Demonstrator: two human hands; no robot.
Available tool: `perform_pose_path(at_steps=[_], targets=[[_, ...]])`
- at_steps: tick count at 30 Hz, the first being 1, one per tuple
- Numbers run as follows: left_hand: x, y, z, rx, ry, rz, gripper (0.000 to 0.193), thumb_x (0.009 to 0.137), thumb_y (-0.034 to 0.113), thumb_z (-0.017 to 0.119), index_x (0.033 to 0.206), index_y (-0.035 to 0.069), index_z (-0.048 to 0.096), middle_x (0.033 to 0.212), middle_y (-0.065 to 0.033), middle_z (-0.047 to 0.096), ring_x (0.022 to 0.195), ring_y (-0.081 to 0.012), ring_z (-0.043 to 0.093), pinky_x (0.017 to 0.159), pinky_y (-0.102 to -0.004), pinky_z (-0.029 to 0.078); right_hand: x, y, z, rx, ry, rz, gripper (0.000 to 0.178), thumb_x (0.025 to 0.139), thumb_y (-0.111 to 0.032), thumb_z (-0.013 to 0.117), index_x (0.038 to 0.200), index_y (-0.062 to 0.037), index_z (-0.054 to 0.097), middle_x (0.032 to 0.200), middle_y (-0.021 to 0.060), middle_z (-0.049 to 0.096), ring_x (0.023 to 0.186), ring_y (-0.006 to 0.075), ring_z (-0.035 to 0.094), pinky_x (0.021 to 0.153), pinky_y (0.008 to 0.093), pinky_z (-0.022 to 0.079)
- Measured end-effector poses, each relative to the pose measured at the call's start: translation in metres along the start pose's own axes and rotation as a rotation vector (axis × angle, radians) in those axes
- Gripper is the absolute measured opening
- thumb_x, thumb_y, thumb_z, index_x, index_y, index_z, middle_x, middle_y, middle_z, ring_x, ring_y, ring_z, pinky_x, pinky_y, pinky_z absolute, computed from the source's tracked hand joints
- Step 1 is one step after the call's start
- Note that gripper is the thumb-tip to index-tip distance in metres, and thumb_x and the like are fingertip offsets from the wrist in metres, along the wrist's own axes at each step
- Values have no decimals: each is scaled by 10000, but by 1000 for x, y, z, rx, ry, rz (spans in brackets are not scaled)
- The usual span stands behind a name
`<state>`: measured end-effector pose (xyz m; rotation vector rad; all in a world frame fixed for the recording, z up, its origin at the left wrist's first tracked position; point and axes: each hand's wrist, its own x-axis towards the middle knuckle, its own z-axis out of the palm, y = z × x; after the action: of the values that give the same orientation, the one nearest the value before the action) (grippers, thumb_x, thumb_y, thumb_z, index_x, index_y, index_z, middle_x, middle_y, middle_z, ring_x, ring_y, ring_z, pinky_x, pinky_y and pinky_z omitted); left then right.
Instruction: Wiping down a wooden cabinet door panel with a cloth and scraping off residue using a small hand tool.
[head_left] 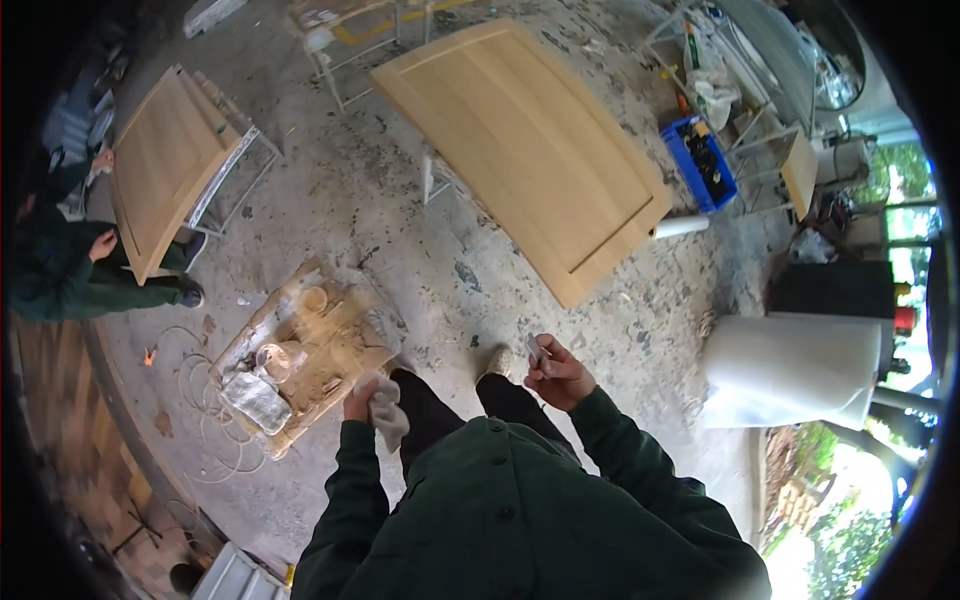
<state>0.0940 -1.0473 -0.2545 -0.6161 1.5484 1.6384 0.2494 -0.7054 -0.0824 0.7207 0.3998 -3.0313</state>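
My left hand is closed around a crumpled whitish cloth, which hangs down in front of my leg. My right hand is raised in front of me and pinches a small flat grey piece; its kind is too small to make out. Beyond my hands a large wooden door panel lies flat on a stand, apart from both of them. By my left foot is a low, dust-covered board that carries round containers and a plastic-wrapped bundle.
Another person at the far left stands beside a second wooden panel on a metal stand. A blue crate with dark items sits right of the large panel. A translucent wrapped roll is on my right. Loose hose coils at left.
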Motion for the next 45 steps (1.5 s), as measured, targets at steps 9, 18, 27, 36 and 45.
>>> perform_pose_path(at_steps=[9, 18, 27, 36, 45], targets=[[17, 36, 170, 572, -142, 268, 396, 806, 277, 677, 1079, 4, 591, 936, -36, 632, 812, -118, 581, 718, -269, 472, -78, -71, -107, 18, 243, -226, 291, 822, -64, 607, 1100, -150, 615, 908, 48, 622, 793, 189, 599, 702, 358, 489], [116, 95, 375, 1539, -208, 1339, 445, 700, 57, 663, 1115, 201, 593, 1046, -73, 565, 940, -303, 544, 802, -380, 457, -31, -97, -158, -1, 437, -321, 44, 863, -87, 567, 825, -72, 551, 835, 106, 620, 741, 198, 607, 707, 345, 507], [226, 50, 486, 1782, -293, 1755, 597, 687, 189, 698, 1232, 320, 493, 1292, 19, 439, 1192, -270, 413, 962, -509, 351, 33, -79, -206, -181, 568, -475, 312, 938, -129, 455, 1241, -63, 419, 962, 149, 635, 660, 142, 550, 638, 265, 451], [232, 43, 487, 1747, -286, 1761, 438, 783, 329, 622, 1210, 329, 522, 1328, 12, 436, 1197, -295, 403, 922, -507, 352, 79, -44, -200, -197, 857, -671, 159, 893, -9, 414, 1042, -32, 463, 905, 130, 642, 635, 100, 556, 602, 227, 450], [235, 44, 486, 1748, -286, 1759, 450, 772, 338, 641, 1208, 333, 530, 1338, 24, 415, 1206, -301, 387, 921, -497, 366, 108, -49, -202, -1017, 1264, -775, 317, 834, 40, 559, 1140, -31, 602, 851, 122, 620, 745, 181, 579, 667, 301, 472]])
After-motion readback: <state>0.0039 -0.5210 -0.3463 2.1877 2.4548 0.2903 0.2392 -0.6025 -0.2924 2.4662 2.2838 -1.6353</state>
